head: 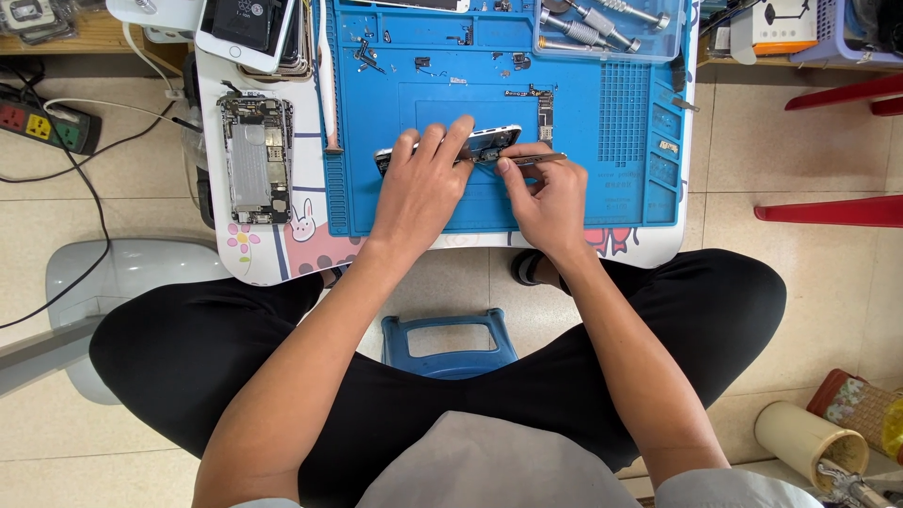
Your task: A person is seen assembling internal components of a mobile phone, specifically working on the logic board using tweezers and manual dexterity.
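Tiled floor below, blue stool between your knees; small white surface ahead, carrying a blue repair mat. Your left hand lies curled over the opened phone at mid-mat, pinning it down. Your right hand pinches metal tweezers, tips at the phone's near edge. Judged step: picking at a small internal part. Next move calls for a steady phone and a fine, light tip. Farther left, a stripped phone chassis; at the far edge, a clear tray of screwdrivers.
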